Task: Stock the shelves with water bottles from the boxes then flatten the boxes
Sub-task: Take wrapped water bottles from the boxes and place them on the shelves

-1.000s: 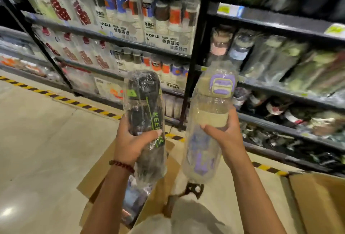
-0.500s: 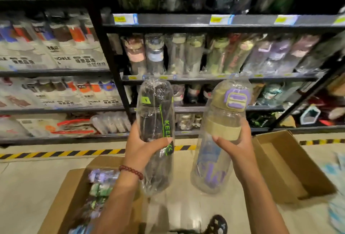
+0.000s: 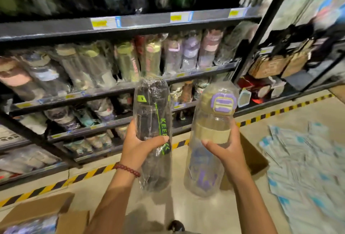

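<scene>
My left hand (image 3: 138, 147) grips a black bottle (image 3: 153, 114) with green lettering, wrapped in clear plastic and held upright. My right hand (image 3: 226, 149) grips a clear bottle (image 3: 209, 122) with a purple cap latch and a tan band, also in plastic wrap. Both bottles are held up in front of the black shelves (image 3: 130, 26), which carry rows of wrapped bottles (image 3: 128, 60). A cardboard box (image 3: 37, 213) at the lower left holds more wrapped bottles. A second cardboard box (image 3: 257, 161) lies on the floor behind my right forearm.
A yellow and black hazard stripe (image 3: 89, 174) runs along the floor at the foot of the shelves. Several white and blue packets (image 3: 306, 168) lie spread on the floor at the right. A dark shoe tip (image 3: 176, 226) shows at the bottom edge.
The view has swung to the right along the shelves. Both hands keep the same grips on the two bottles, and the packets on the floor have come into sight at the right.
</scene>
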The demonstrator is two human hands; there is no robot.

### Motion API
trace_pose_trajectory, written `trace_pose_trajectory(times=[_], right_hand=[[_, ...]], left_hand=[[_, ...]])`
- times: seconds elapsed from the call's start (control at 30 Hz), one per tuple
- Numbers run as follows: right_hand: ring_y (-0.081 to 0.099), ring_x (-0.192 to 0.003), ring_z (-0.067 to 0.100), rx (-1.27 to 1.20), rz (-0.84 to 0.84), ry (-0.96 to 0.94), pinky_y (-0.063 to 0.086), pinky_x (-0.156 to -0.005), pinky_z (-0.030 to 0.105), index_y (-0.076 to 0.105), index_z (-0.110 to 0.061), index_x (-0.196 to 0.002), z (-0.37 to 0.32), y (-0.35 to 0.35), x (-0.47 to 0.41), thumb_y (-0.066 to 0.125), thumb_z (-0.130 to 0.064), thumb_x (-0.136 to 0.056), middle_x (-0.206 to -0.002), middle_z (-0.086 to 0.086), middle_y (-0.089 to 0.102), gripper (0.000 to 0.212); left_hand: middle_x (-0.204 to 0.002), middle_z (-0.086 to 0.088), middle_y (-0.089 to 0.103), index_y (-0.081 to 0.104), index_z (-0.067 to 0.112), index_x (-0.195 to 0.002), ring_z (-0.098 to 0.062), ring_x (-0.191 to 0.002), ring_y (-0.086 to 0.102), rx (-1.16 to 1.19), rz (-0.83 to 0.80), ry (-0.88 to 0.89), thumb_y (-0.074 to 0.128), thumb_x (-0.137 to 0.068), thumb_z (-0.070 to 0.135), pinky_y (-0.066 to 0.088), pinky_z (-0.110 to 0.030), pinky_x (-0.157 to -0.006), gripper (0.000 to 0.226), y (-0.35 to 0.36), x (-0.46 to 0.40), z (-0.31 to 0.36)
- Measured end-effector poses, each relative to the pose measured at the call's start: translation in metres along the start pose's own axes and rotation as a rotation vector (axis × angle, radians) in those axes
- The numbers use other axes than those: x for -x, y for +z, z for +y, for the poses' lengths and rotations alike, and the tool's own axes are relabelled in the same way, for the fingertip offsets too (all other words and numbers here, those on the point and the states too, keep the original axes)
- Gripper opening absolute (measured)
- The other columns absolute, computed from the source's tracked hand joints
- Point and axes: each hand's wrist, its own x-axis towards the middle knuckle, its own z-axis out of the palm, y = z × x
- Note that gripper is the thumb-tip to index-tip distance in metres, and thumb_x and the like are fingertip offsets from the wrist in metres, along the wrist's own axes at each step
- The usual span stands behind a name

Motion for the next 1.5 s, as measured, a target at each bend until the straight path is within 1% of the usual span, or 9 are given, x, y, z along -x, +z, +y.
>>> trace_pose_trajectory(times=[0.23,0.53,0.6,0.67,0.83,0.93,1.1,1.37,1.5], right_hand=[[0.055,-0.095,-0.019,-0.038,0.071,0.021,0.044,-0.069,0.002,0.04,-0.044,-0.117,0.009,-0.029,-0.059,0.07,-0.013,-0.062,-0.095,-0.044,0.057,0.07],[0.06,-0.102,-0.003,-0.023,0.144,-0.035,0.05,-0.078,0.014,0.041,-0.048,-0.122,-0.006,-0.026,-0.194,0.075,-0.02,-0.062,-0.108,-0.027,0.063,0.074],[0.062,-0.098,-0.004,-0.034,0.146,-0.08,0.049,-0.073,0.012,0.041,-0.045,-0.121,-0.022,-0.023,-0.23,0.076,-0.02,-0.062,-0.104,-0.029,0.063,0.073],[0.061,-0.097,-0.007,-0.041,0.153,-0.126,0.048,-0.072,0.009,0.041,-0.044,-0.121,-0.038,-0.019,-0.263,0.076,-0.023,-0.061,-0.101,-0.033,0.062,0.073],[0.062,-0.097,-0.007,-0.082,0.157,-0.164,0.05,-0.072,0.012,0.042,-0.049,-0.117,-0.066,-0.016,-0.332,0.074,-0.024,-0.066,-0.099,-0.036,0.062,0.064],[0.062,-0.086,-0.013,-0.134,0.154,-0.148,0.048,-0.067,0.008,0.04,-0.048,-0.112,-0.078,-0.018,-0.363,0.076,-0.016,-0.077,-0.088,-0.041,0.062,0.06],[0.068,-0.097,0.015,-0.204,0.083,-0.118,0.054,-0.069,0.021,0.047,-0.028,-0.132,-0.098,-0.031,-0.415,0.079,-0.033,-0.058,-0.108,-0.003,0.069,0.081],[0.068,-0.097,0.027,-0.343,-0.029,-0.02,0.054,-0.081,0.039,0.058,-0.016,-0.118,-0.127,-0.062,-0.502,0.079,-0.02,-0.066,-0.104,0.008,0.071,0.056],[0.07,-0.087,0.02,-0.389,-0.115,0.018,0.056,-0.064,0.027,0.057,-0.008,-0.12,-0.138,-0.086,-0.538,0.079,-0.011,-0.064,-0.1,0.009,0.069,0.06]], left_hand=[[-0.108,0.009,0.067,0.053,0.026,-0.12,-0.005,-0.097,0.065,-0.025,-0.08,0.02,0.084,-0.045,0.023,0.05,-0.022,-0.078,0.081,0.052,-0.06,0.012],[-0.095,0.027,0.049,0.042,0.043,-0.09,0.03,-0.07,0.05,-0.078,-0.214,0.122,0.087,-0.052,0.011,0.037,0.005,-0.059,0.068,0.113,-0.202,0.07],[-0.1,0.018,0.058,0.049,0.039,-0.101,0.021,-0.083,0.057,-0.049,-0.257,0.157,0.092,-0.054,0.019,0.046,-0.003,-0.075,0.067,0.12,-0.238,0.089],[-0.116,0.007,0.064,0.053,0.027,-0.121,-0.003,-0.106,0.062,-0.059,-0.298,0.199,0.091,-0.038,0.043,0.05,-0.029,-0.094,0.092,0.126,-0.272,0.11],[-0.093,0.004,0.073,0.06,0.02,-0.106,-0.013,-0.086,0.07,0.026,-0.355,0.272,0.081,-0.037,0.034,0.053,-0.023,-0.07,0.074,0.147,-0.33,0.159],[-0.093,0.0,0.074,0.062,0.017,-0.104,-0.016,-0.084,0.07,0.043,-0.366,0.289,0.08,-0.038,0.036,0.053,-0.029,-0.072,0.072,0.156,-0.354,0.178],[-0.095,-0.002,0.073,0.063,0.018,-0.105,-0.02,-0.088,0.069,0.07,-0.335,0.317,0.08,-0.039,0.038,0.053,-0.036,-0.078,0.071,0.174,-0.386,0.204],[-0.101,-0.019,0.069,0.062,0.007,-0.108,-0.029,-0.092,0.068,0.062,-0.309,0.237,0.081,-0.039,0.046,0.053,-0.046,-0.087,0.081,0.219,-0.424,0.232],[-0.077,-0.004,0.065,0.062,0.007,-0.096,-0.016,-0.073,0.064,0.083,-0.313,0.159,0.08,-0.033,0.046,0.052,-0.03,-0.065,0.076,0.25,-0.442,0.242]])
